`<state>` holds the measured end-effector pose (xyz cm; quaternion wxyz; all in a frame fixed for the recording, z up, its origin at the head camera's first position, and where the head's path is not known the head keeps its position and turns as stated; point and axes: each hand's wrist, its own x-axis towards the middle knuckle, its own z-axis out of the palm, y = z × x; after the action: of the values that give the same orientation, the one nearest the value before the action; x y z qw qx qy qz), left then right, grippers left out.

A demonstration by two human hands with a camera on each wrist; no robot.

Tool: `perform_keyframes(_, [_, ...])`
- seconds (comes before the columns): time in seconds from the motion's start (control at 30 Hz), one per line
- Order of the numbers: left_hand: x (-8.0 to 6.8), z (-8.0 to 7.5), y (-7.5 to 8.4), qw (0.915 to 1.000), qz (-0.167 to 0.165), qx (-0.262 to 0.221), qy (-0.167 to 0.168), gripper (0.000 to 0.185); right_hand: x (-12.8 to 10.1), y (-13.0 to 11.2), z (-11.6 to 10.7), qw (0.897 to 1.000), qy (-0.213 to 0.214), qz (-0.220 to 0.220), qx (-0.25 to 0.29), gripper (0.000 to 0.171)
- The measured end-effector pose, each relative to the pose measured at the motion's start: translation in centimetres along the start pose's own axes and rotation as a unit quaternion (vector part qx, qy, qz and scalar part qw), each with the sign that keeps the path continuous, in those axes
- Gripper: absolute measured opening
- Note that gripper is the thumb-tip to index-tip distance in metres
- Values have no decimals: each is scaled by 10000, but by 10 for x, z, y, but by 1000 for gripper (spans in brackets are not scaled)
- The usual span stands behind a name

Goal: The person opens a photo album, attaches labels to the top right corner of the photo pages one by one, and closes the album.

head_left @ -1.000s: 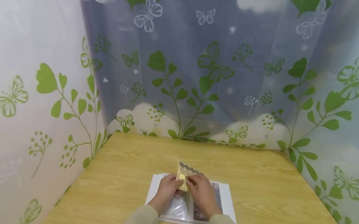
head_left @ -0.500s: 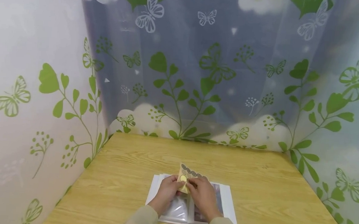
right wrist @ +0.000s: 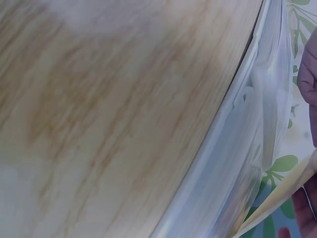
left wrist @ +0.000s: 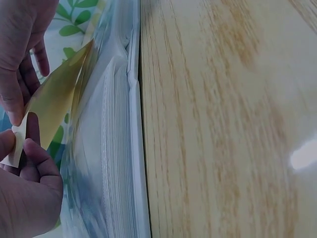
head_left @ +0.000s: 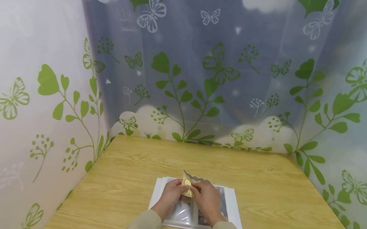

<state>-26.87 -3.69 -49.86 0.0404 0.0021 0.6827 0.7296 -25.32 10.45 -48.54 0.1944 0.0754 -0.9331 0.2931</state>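
Observation:
A small yellow sticker sheet (head_left: pixel 188 182) with dark round stickers along its top edge is held above an open white photo album (head_left: pixel 231 207) lying on the wooden table (head_left: pixel 261 174). My left hand (head_left: pixel 172 193) pinches the sheet's left side, and my right hand (head_left: pixel 205 196) pinches it from the right. In the left wrist view the yellow sheet (left wrist: pixel 54 106) bends between the fingertips (left wrist: pixel 29 148) of both hands, beside the album's stacked clear pages (left wrist: pixel 116 148). The right wrist view catches the album's edge (right wrist: pixel 233 148) and only a sliver of my right hand (right wrist: pixel 308 69).
Curtains printed with green leaves and butterflies (head_left: pixel 185 76) close in the table at the back and on both sides. Bare wood lies beyond the album and to its left and right.
The sticker sheet has tipped forward and bent, so its top row of stickers now shows nearly edge-on. Both hands stay in the same place over the album.

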Motion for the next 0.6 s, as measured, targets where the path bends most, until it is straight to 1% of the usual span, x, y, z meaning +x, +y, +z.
perform_keyframes(0.17, [0,0,2,10000,0,84,-35,20,2,-2,0,9997,101,147,174,11])
perform_keyframes(0.27, [0,0,2,10000,19,31,-64,20,3,-3,-1,9993,150,205,274,11])
perform_keyframes(0.5, [1,-1,-4,10000,13,27,-77,22,2,1,-1,9987,92,431,261,8])
perform_keyframes(0.6, [-1,-1,-3,10000,-10,75,-41,22,2,3,-1,9982,43,528,281,9])
